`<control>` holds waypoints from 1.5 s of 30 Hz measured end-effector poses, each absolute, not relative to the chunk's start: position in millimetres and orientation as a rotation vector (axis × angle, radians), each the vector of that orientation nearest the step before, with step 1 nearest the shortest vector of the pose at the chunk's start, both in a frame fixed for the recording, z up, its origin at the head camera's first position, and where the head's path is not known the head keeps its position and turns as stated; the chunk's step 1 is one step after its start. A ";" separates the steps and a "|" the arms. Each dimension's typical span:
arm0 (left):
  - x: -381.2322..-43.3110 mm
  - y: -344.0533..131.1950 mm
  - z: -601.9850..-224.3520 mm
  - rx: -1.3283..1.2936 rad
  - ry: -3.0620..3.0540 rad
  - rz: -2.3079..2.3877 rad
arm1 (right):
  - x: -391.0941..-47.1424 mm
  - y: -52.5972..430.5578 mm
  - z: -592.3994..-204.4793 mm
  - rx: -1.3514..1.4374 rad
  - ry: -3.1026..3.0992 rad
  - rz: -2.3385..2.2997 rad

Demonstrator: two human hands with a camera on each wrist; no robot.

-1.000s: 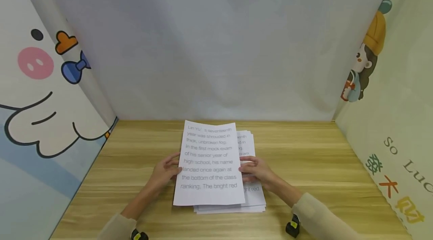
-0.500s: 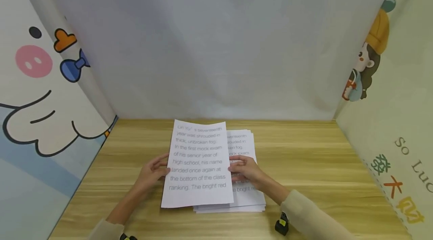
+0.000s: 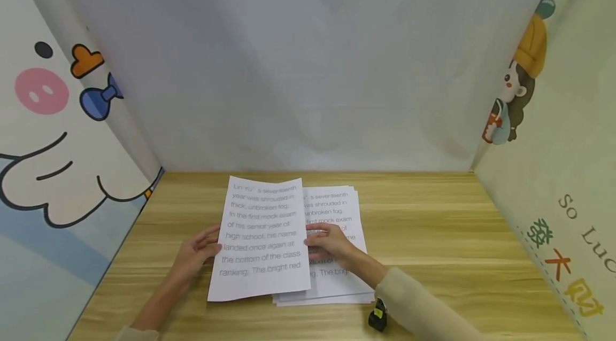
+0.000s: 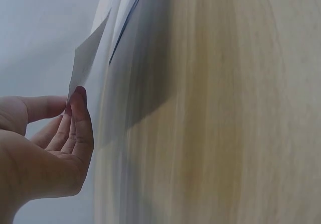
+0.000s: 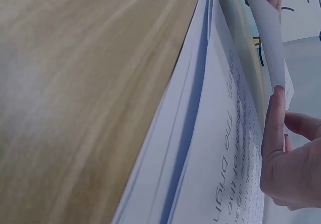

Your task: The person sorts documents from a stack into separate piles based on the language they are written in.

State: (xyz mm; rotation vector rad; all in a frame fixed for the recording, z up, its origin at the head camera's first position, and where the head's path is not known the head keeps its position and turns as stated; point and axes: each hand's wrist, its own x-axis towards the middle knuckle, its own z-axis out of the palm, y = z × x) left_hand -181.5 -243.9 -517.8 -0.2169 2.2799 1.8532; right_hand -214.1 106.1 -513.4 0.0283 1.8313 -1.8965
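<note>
A printed sheet of paper (image 3: 262,234) is held up off the table between both hands, its text facing up. My left hand (image 3: 194,255) pinches its left edge between thumb and fingers; the left wrist view shows the paper's edge (image 4: 88,58) in that grip. At the right edge, my right hand (image 3: 332,245) pinches the sheet the same way. Partly covered by the sheet lies a loose stack of similar printed pages (image 3: 337,282), whose edges do not line up. In the right wrist view the stack (image 5: 215,148) lies below the right hand (image 5: 293,158).
The wood-grain table (image 3: 423,223) extends on both sides of the paper. A pale curtain-like backdrop (image 3: 313,63) rises behind it. Side panels with cartoon prints, a white figure (image 3: 72,180) and a child in a yellow hat (image 3: 515,90), stand left and right.
Both hands have moved left with the sheet between them. More of the stack beneath now shows on the right, and the stack itself stays in place.
</note>
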 end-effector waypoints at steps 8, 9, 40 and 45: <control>-181.9 -265.8 -509.8 -0.280 2.317 1.807 | -218.2 81.1 -512.5 0.038 1.798 -1.898; -181.5 -268.3 -508.8 -0.289 2.325 1.800 | -218.7 77.7 -512.4 0.033 1.798 -1.897; -176.9 -313.5 -506.9 -0.491 2.373 1.730 | -217.9 19.5 -508.1 -0.031 1.735 -1.881; -178.3 -317.7 -516.1 -0.527 2.412 1.660 | -215.6 19.4 -508.6 -0.037 1.691 -1.847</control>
